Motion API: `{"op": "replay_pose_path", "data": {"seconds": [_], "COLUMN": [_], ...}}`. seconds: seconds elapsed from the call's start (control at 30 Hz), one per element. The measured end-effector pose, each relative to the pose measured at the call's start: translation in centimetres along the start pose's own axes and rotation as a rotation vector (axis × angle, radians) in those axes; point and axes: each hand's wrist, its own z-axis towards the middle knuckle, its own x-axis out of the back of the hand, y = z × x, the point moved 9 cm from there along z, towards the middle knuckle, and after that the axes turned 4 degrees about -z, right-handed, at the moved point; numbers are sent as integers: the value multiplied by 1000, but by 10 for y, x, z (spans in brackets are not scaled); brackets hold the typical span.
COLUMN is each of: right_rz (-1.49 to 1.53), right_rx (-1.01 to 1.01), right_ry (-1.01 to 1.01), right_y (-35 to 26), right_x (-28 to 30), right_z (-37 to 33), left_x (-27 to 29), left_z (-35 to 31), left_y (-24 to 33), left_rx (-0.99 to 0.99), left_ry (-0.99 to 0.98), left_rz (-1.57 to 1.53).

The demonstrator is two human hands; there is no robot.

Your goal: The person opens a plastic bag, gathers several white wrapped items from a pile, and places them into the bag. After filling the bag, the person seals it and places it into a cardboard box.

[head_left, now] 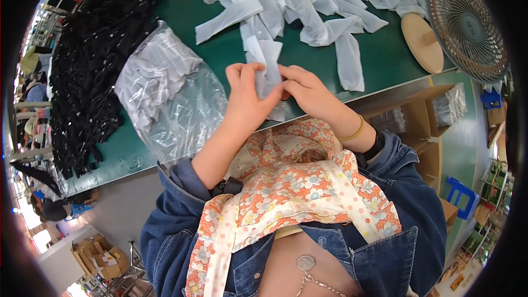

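Note:
At the near edge of the green table (212, 58), a narrow whitish translucent pouch (266, 58) stands between my hands. My left hand (246, 89) is closed on its left side, thumb reaching across its lower part. On the other side, my right hand (306, 89) pinches the pouch's right edge with bent fingers. What is inside the pouch, if anything, I cannot make out. Just beyond my hands, similar pouches (300, 8) lie in a loose, overlapping heap, some with dark contents showing through. One pouch (348, 63) lies apart to the right of my right hand.
Left of my hands, a large clear plastic bag (190, 107) holds many folded whitish pouches. Farther left spreads a heap of black items (93, 66) with shiny specks. A round fan (467, 25) with a wooden disc base stands at right, above open cardboard boxes (415, 118).

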Motion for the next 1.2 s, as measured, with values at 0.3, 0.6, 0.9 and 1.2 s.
{"op": "replay_pose_path", "data": {"seconds": [0.3,0.6,0.9,1.2], "right_rz": [-1214,-770,-689,-952], "right_rx": [-42,255,172,268], "right_ry": [452,362,424,175], "right_y": [-32,-37,-30,-35], "right_x": [109,34,112,92], "right_z": [-41,-16,9,-21], "left_x": [1,3,-7,-5], "left_z": [2,-3,-1,-3], "left_y": [10,15,27,27], "left_rx": [-42,-138,-175,-202], "left_ry": [-32,27,-162,-140], "left_rz": [260,254,420,377]}}
